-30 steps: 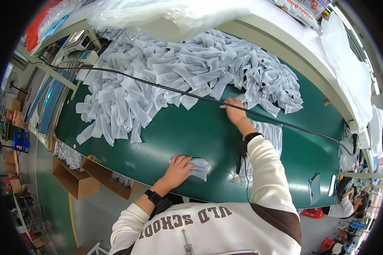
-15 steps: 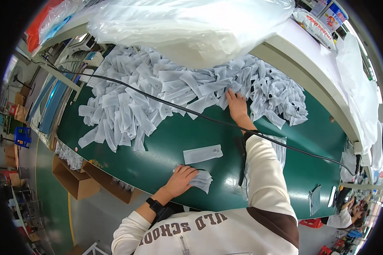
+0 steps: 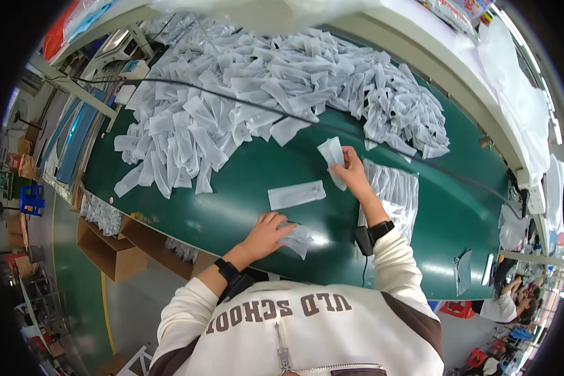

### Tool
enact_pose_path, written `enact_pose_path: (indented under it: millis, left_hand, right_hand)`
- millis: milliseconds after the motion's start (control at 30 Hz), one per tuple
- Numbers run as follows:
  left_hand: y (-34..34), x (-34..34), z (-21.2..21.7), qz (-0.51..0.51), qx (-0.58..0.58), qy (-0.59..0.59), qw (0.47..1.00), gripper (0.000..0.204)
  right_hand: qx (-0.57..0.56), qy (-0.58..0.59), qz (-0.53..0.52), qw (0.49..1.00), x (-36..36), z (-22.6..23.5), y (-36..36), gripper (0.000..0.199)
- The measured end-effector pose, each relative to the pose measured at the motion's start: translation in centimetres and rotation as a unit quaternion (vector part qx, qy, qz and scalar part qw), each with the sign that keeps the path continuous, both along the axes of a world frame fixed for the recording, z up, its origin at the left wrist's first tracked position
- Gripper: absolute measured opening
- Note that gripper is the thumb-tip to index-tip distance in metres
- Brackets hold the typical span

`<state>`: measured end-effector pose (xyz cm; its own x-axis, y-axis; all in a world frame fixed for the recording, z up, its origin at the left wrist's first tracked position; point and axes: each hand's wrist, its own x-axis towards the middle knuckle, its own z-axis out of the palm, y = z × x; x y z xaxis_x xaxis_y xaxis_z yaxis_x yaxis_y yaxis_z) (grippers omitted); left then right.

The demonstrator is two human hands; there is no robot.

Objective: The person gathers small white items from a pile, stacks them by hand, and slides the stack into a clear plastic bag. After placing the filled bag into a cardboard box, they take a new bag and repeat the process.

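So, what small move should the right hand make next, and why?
Perhaps the right hand should lay its pouch beside the flat pouch: its pouch is clear of the pile, and the left hand rests on other pouches close by.

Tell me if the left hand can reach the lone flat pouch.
Probably yes: the lone pouch lies just beyond the left hand, nothing visible between them, though the hand touches another pouch.

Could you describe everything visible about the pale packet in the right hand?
The pale packet looks like a narrow, oblong sleeve of thin, cloudy plastic, slightly bent. The right hand pinches its right side, the packet's far end leaning left. It is over the green table; whether it touches is unclear.
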<state>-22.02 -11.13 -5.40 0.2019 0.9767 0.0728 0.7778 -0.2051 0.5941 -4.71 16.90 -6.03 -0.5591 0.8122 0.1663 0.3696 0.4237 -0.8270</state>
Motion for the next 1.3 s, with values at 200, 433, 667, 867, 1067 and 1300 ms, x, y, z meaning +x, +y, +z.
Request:
enact_pose_path:
  millis: [200, 433, 667, 867, 1067, 1300]
  left_hand:
    - [-0.1, 0.4, 0.4, -0.035, 0.001, 0.004, 0.999, 0.064]
    - [-0.1, 1.3, 0.2, -0.055, 0.010, -0.011, 0.998, 0.062]
    - [-1.0, 1.3, -0.5, -0.060, 0.012, 0.003, 0.998, 0.065]
    - [0.0, 1.7, 2.7, -0.083, 0.103, 0.083, 0.988, 0.059]
    - [0.0, 1.7, -0.6, -0.085, 0.031, 0.098, 0.991, 0.064]
    - [0.2, 2.1, -1.7, -0.064, -0.009, 0.007, 0.998, 0.077]
  right_hand:
    - [-0.391, 0.091, 0.048, 0.915, 2.6, 3.7, -6.8, 0.029]
    - [-0.068, -0.061, 0.090, 0.992, -0.4, 0.7, -13.1, 0.030]
    - [0.079, -0.187, 0.112, 0.973, 4.0, 1.2, -14.3, 0.032]
    - [-0.005, -0.190, 0.141, 0.972, 4.3, -0.1, -16.1, 0.029]
    - [0.088, -0.132, 0.170, 0.973, 2.4, 2.2, -12.9, 0.027]
    - [0.312, -0.193, 0.147, 0.919, -0.6, 0.8, -9.6, 0.023]
